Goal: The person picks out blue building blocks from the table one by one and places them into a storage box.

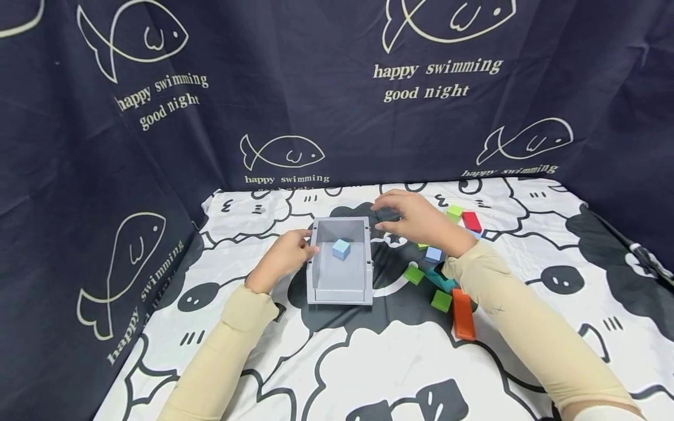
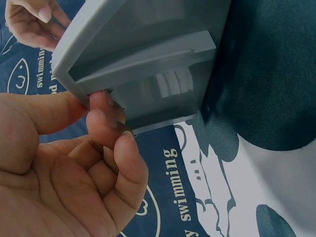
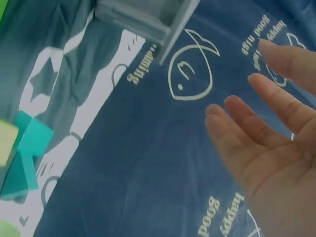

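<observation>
Pinching the grey tray (image 1: 339,296) at nine o'clock, apparently by its rim, with left hand (image 1: 284,254); gripping nothing with right hand (image 1: 416,219), fingers parted, at two o'clock. Could tip if tugged, spilling the blue cube (image 1: 341,249) inside.

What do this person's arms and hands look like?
The left sleeve and right sleeve are beige and long, bulging near the wrists; the right one bears a small dark mark, with white fabric beyond its upper end. The left hand and right hand show no gloves.
</observation>
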The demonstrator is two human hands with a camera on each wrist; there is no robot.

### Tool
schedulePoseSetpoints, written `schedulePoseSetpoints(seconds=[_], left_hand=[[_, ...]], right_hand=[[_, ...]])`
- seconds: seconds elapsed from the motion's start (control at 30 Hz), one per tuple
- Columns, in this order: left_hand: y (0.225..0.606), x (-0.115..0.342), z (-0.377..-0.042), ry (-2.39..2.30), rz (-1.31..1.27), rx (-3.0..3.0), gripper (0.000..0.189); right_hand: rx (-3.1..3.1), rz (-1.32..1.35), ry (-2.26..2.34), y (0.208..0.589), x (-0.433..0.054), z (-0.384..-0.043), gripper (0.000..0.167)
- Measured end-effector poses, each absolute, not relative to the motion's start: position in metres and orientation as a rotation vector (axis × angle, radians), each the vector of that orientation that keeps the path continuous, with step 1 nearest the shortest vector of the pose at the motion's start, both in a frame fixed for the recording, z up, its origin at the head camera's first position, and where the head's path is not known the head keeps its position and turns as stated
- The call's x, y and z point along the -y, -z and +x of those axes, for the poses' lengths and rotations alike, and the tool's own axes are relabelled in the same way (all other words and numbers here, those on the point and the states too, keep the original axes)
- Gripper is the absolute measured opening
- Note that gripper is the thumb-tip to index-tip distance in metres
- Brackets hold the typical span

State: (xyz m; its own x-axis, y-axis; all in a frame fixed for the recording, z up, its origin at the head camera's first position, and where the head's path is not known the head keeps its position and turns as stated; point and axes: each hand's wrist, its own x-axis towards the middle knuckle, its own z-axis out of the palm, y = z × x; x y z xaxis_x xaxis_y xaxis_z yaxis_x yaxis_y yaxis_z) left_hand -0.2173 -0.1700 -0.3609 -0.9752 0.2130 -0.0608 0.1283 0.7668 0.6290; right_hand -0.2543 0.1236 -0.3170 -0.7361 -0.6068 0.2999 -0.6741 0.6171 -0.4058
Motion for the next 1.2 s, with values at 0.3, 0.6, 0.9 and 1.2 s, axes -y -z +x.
schedulePoseSetpoints(seconds=[0.3,0.6,0.9,1.2], left_hand=[[0.361,0.169,-0.218,-0.977,0.273,-2.851,0.053],[0.361,0.17,-0.217,-1.001,0.257,-2.846,0.052],[0.362,0.17,-0.216,-1.005,0.274,-2.847,0.051],[0.362,0.17,-0.216,-1.029,0.265,-2.836,0.05]], right_hand=[[2.845,0.911,-0.722,0.326,-0.159,-0.252,0.036],[3.015,0.795,-0.642,0.348,-0.182,-0.261,0.024],[3.088,0.839,-0.566,0.37,-0.195,-0.266,0.015],[3.09,0.895,-0.554,0.383,-0.196,-0.27,0.017]])
